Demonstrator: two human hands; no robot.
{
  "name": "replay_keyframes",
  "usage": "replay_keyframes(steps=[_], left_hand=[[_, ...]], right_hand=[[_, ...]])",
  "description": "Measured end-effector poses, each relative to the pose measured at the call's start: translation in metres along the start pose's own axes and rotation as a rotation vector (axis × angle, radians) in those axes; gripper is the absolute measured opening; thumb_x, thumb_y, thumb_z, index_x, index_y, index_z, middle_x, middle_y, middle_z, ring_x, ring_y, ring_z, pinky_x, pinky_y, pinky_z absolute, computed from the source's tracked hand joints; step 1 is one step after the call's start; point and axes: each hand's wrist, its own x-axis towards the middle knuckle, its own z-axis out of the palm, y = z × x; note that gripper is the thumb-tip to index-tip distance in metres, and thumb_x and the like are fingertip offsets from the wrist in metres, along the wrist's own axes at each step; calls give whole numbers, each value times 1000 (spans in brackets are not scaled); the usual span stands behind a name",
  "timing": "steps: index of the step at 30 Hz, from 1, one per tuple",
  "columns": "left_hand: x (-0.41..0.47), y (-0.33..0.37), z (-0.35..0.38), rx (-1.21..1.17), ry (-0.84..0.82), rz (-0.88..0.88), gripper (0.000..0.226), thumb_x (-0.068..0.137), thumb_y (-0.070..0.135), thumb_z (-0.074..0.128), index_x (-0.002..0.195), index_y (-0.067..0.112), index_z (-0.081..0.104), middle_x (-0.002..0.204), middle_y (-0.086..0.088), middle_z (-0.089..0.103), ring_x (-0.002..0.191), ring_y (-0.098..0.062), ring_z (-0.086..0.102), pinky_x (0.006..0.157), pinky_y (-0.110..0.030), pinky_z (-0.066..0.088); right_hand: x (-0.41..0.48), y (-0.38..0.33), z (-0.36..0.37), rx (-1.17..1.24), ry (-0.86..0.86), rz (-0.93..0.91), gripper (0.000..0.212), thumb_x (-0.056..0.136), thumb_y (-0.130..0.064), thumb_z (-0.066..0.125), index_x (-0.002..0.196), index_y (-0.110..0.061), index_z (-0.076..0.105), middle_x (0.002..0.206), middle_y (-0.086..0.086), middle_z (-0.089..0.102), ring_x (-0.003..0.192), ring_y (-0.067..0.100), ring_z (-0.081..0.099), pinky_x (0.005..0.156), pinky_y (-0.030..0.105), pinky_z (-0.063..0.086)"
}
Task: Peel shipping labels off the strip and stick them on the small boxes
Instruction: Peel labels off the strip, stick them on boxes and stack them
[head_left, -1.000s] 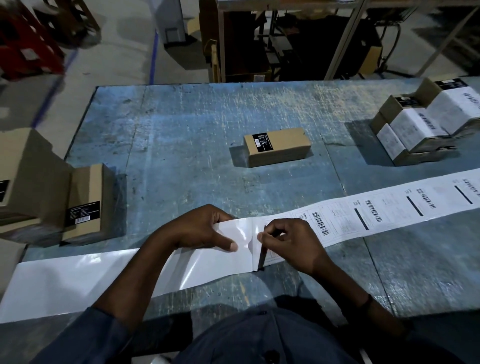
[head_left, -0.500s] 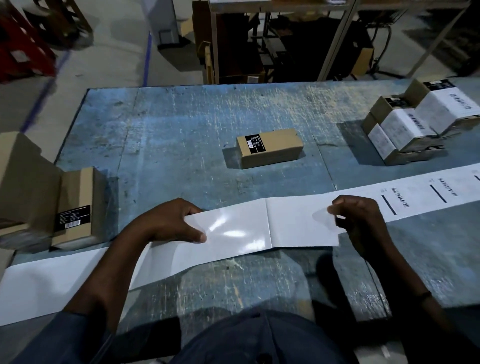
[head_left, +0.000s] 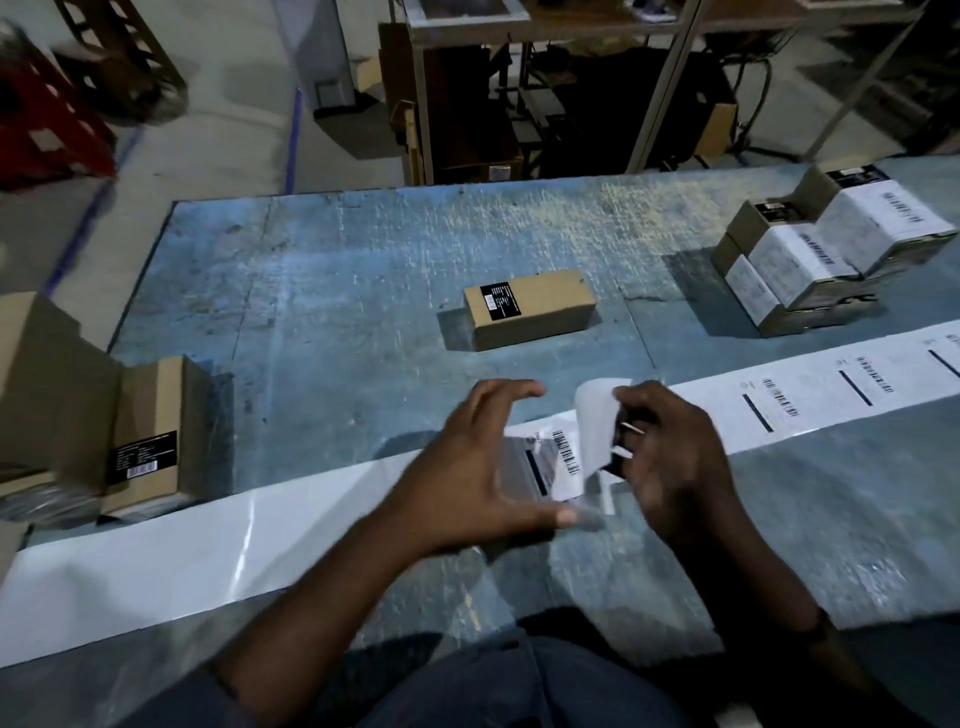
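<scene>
While the label (head_left: 597, 426) is pinched by the curled fingers of the right hand (head_left: 675, 467), it hangs curled above the strip (head_left: 831, 395), with its blank back turned partly up and its barcode seen lower down. The left hand (head_left: 478, 467) is held wide with fingers spread, and nothing is gripped. Its thumb is just beside the lower edge of the label, but because of blur it cannot be told if they touch.

By judgement, the label is freed or nearly freed and is meant for the plain box (head_left: 530, 306) at 12 o'clock from the hands. It should be kept stretched between both hands, so that the glue side is not folded on itself. One edge should be laid on the box first and the rest smoothed outward, so that no wrinkle crosses the barcode.

The worktop (head_left: 337, 270) is blue, worn and scratched. The strip is laid across it from 8 o'clock, where only glossy backing is seen, to 3 o'clock, where printed labels wait. Labelled boxes (head_left: 795, 260) are stacked at 2 o'clock, and bare boxes (head_left: 150, 431) stand at 9 o'clock. Behind, at 12 o'clock, a metal rack (head_left: 667, 78) stands on a pale floor (head_left: 228, 130) marked with a blue line (head_left: 295, 140).
</scene>
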Motion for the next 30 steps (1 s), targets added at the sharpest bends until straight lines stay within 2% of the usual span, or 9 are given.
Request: replay_keyframes(steps=[4, 7, 9, 13, 16, 20, 24, 27, 30], left_hand=[[17, 6, 31, -313, 244, -94, 52, 79, 43, 88, 122, 40, 58, 124, 21, 64, 109, -1, 65, 89, -24, 55], [23, 3, 38, -482, 271, -196, 34, 83, 22, 87, 108, 38, 71, 108, 15, 78, 97, -3, 73, 86, -30, 58], [24, 1, 40, -563, 282, -278, 30, 85, 12, 84, 105, 32, 75, 107, 10, 79, 97, -8, 75, 91, -37, 59], [28, -1, 43, -821, 273, -396, 34, 84, 11, 83, 116, 19, 76, 118, 0, 77, 108, -23, 75, 102, -56, 55], [38, 4, 47, -898, 271, -422, 39, 84, 12, 82, 122, 19, 73, 123, 0, 76, 111, -25, 73, 104, -58, 53], [54, 14, 50, -925, 228, -439, 45, 81, 21, 81, 125, 20, 72, 125, 0, 75, 113, -26, 72, 104, -55, 53], [76, 23, 48, -1028, 251, -495, 29, 95, 9, 69, 124, 13, 70, 121, -6, 76, 108, -29, 74, 91, -45, 60], [94, 21, 37, -1004, 495, -561, 19, 96, 13, 70, 114, 14, 74, 107, -4, 80, 94, -26, 78, 74, -32, 62], [115, 3, 23, -720, 711, -518, 10, 94, 18, 74, 103, 22, 77, 99, 3, 80, 80, -12, 76, 67, -26, 56]], right_hand=[[-4, -3, 15, -24, -89, 26, 16, 93, -22, 69, 85, -7, 69, 76, 9, 64, 66, 23, 54, 63, 33, 47], [-3, -10, 7, -89, -160, 85, 53, 81, -49, 75, 102, -1, 73, 95, 12, 74, 78, 22, 63, 77, 39, 57], [-1, -15, -2, -113, -142, 72, 61, 75, -58, 74, 103, -4, 74, 97, 8, 77, 79, 20, 66, 77, 40, 59], [12, -13, -23, -384, -9, -111, 30, 79, -43, 83, 96, -20, 74, 92, -4, 76, 80, 13, 65, 70, 36, 53], [19, -13, -34, -474, -110, -76, 11, 85, -25, 80, 92, -17, 76, 91, 2, 79, 81, 15, 68, 71, 36, 51], [30, -19, -45, -494, -163, -131, 9, 89, -21, 79, 84, -14, 75, 84, 4, 79, 73, 12, 68, 66, 31, 49], [52, -31, -58, -484, -132, -180, 12, 87, -20, 81, 77, -17, 75, 71, -4, 73, 63, 8, 60, 62, 30, 47], [79, -45, -68, -442, -81, -211, 11, 87, -20, 80, 78, -15, 77, 74, 4, 74, 66, 11, 61, 63, 31, 48], [118, -58, -71, -406, -75, -169, 13, 84, -24, 82, 82, -12, 79, 86, 13, 78, 73, 20, 67, 68, 33, 51]])
